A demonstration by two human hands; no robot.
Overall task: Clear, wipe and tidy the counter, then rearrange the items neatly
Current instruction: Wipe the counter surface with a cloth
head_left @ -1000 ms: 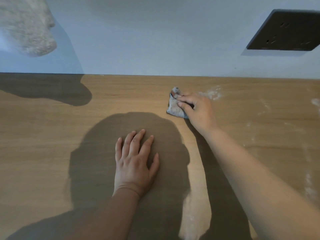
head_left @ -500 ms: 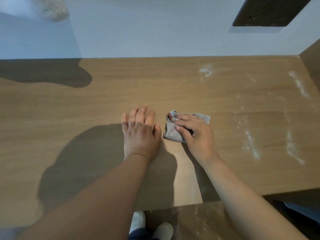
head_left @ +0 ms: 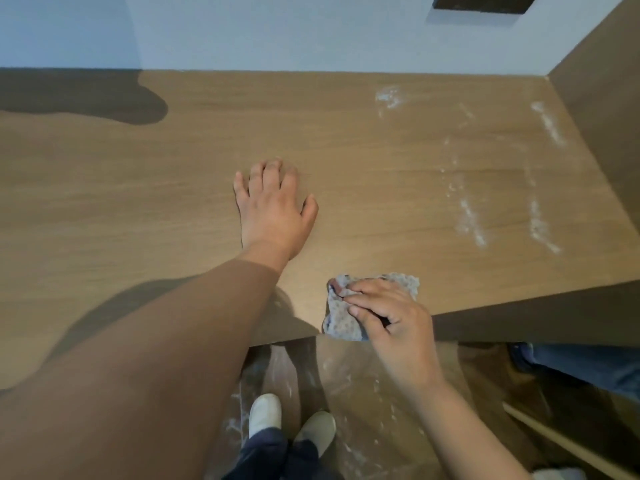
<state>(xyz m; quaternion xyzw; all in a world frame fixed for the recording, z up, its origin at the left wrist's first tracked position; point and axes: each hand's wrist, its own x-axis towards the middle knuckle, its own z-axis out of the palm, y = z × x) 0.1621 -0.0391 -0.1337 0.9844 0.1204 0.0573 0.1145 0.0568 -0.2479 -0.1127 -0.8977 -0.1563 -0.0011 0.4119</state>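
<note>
The wooden table (head_left: 363, 150) meets a pale wall (head_left: 311, 32) at the back and a dark side panel (head_left: 602, 109) at the right. The left hand (head_left: 273, 209) lies flat on the table near its middle, palm down, fingers straight and close together, holding nothing. The right hand (head_left: 391, 320) is at the table's front edge, its fingers curled over a grey, dimpled cloth (head_left: 341, 322) and pressing it to the wood. The cloth's near corner hangs just over the edge. White powder streaks (head_left: 471, 221) run across the right part of the table, well apart from both hands. Below the edge, the floor (head_left: 349, 382) also shows white smears, and a pair of light shoes (head_left: 265, 414) stands there. A dark socket plate (head_left: 485, 1) is on the wall at the top.
</note>
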